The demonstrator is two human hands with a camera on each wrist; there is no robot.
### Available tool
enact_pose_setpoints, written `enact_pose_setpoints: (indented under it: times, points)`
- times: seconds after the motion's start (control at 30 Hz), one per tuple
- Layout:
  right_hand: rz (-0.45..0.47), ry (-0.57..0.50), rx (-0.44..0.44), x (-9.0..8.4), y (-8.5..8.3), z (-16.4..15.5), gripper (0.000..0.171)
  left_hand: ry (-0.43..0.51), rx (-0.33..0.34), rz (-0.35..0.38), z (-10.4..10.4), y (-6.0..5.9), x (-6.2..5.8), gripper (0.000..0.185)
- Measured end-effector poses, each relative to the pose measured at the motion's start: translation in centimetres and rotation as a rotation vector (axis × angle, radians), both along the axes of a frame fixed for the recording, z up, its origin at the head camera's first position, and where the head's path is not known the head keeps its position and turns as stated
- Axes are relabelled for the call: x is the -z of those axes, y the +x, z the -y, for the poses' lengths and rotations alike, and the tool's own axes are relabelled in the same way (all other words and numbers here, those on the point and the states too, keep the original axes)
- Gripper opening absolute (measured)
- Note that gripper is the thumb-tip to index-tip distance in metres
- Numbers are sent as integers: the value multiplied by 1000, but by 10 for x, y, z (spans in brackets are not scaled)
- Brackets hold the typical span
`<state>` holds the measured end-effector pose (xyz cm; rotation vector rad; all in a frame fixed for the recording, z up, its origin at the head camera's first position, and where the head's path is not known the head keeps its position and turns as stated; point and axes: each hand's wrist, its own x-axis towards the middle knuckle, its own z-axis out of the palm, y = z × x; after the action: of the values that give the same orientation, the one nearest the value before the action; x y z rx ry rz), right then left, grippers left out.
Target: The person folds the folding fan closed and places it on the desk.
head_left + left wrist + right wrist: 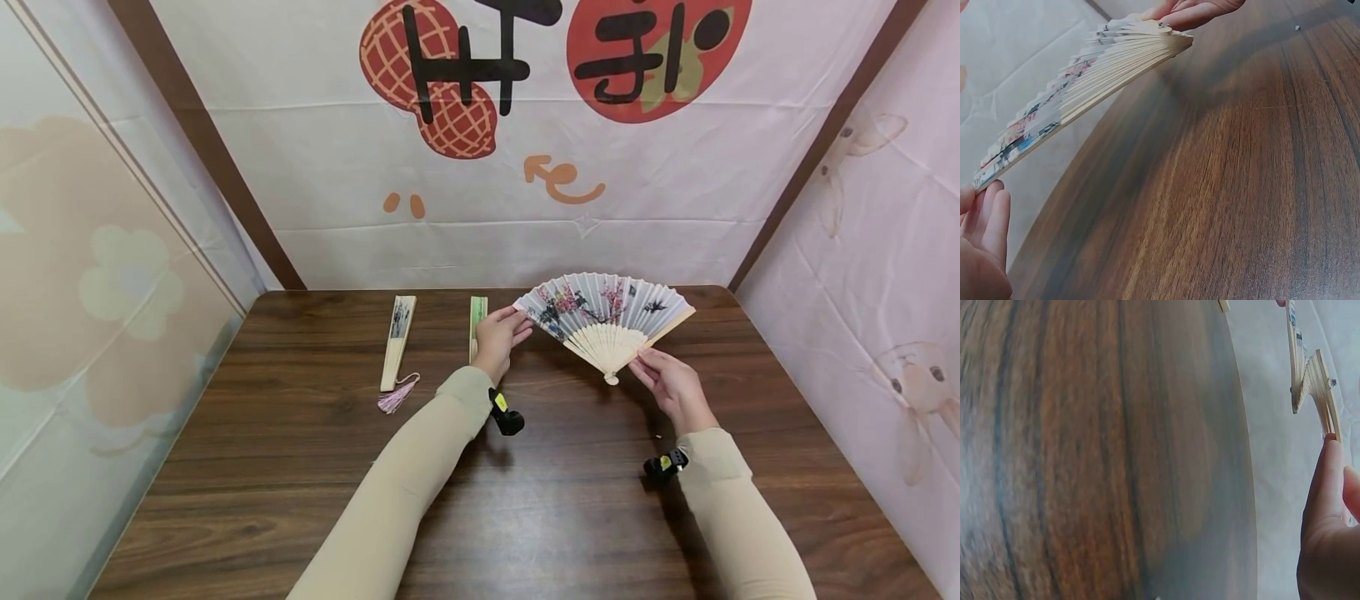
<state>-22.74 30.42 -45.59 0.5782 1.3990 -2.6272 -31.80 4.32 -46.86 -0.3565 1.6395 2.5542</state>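
A folding fan (pixel 600 312), spread wide, has pale ribs and a white leaf painted with flowers and birds. My left hand (pixel 498 342) pinches the upper corner of its left edge, and the left wrist view shows that corner between thumb and fingers (pixel 992 219). Lower on the opposite side, my right hand (pixel 673 387) grips the right outer rib near the pivot. In the left wrist view the fan (pixel 1113 78) is held above the table, its leaf slanting. The right wrist view shows its ribs (pixel 1324 394) nearly edge-on, with the right hand's fingertips at the outer one.
A closed fan (pixel 397 346) with a pink tassel (pixel 396 397) lies at the back left of the wooden table (pixel 555 500). Another closed fan, green (pixel 477 317), lies partly behind my left hand. A printed cloth backdrop (pixel 480 242) rises behind the table's back edge.
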Motion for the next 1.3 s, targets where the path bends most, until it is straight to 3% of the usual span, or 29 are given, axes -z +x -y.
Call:
enact_pose_setpoints:
  times: [0.3, 0.47, 0.73, 1.3]
  points:
    - [-14, 27, -4, -1, -2, 7, 38, 29, -22, -28, 3, 1, -2, 24]
    - [-36, 40, -16, 0, -1, 10, 40, 40, -17, 14, 2, 0, -3, 30]
    - [-41, 71, -24, 0, 1, 16, 38, 156, -9, 64, 1, 0, -7, 37]
    - [-51, 117, -49, 0, -3, 24, 40, 212, -32, 41, 0, -4, -6, 35]
